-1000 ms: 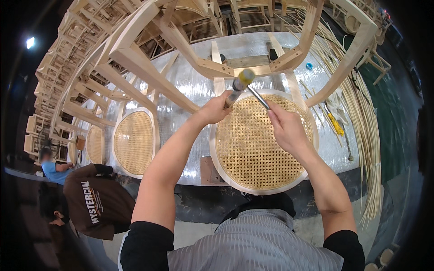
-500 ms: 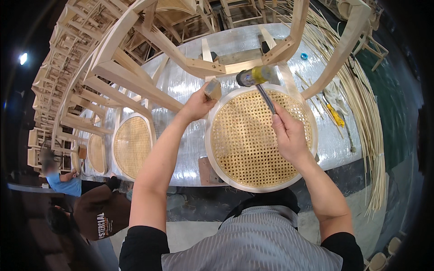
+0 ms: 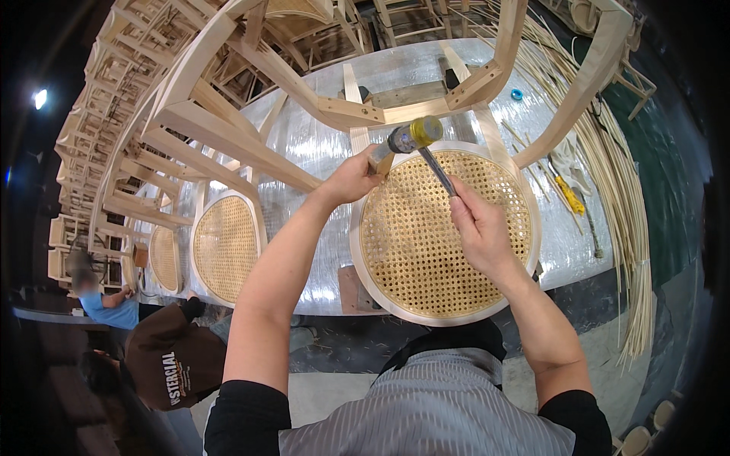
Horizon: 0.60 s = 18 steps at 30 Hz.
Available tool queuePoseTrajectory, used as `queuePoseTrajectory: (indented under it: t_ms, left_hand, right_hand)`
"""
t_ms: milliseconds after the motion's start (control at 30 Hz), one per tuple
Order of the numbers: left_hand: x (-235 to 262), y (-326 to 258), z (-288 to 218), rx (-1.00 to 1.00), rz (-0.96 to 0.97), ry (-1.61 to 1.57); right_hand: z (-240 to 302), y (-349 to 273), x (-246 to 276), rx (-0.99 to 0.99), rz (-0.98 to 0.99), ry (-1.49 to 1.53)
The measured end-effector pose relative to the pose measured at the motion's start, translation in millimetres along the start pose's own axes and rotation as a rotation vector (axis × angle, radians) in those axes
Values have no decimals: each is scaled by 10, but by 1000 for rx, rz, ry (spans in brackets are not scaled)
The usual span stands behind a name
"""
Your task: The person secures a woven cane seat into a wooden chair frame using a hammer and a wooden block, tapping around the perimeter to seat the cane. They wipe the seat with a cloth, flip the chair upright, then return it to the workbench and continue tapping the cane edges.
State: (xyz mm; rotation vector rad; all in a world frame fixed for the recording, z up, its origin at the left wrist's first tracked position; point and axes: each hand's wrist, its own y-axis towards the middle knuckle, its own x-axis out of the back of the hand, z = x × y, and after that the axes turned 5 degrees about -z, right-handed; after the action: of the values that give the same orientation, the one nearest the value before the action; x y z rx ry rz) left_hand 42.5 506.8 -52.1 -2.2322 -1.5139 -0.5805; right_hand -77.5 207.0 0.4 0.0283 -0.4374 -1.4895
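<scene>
The workbench is covered with a shiny silver sheet, and many unfinished wooden chair frames stand stacked behind it. On the bench, nearest to the person, lies a round seat frame of pale wood filled with woven cane. All places below are given from this seat.

The left hand is at the far left edge of the seat, clenched around a small wooden wedge that stands on the rim. The right hand is over the middle of the cane and grips the handle of a mallet. The mallet head, dark with a yellow end, is just above the wedge at the far rim; I cannot tell if they touch.

Beyond the seat stands a bare chair frame. To the left of the seat lie two more caned seats. To the right, long cane strips hang over the bench edge, with a yellow-handled tool near them.
</scene>
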Motion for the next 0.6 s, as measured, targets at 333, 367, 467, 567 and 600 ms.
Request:
queuePoseTrajectory:
  t_ms: [333,367,467,567,600]
  left_hand:
    - [-40,18,-34,-44,-45,127]
    - [-27,-6,-23,-22,-44,151]
    - [46,-114,30,-8,-52,25]
    - [156,-247,53,39,-18,-10]
    - [143,-250,13,58,13,7]
  right_hand:
    - [-108,278,-59,-59,193,-412]
    - [-69,281,-57,-28,150,-359]
    - [74,219,3,33,39,-200]
    - [134,133,9,34,-5,-87]
    - [88,117,29,34,-10,-88]
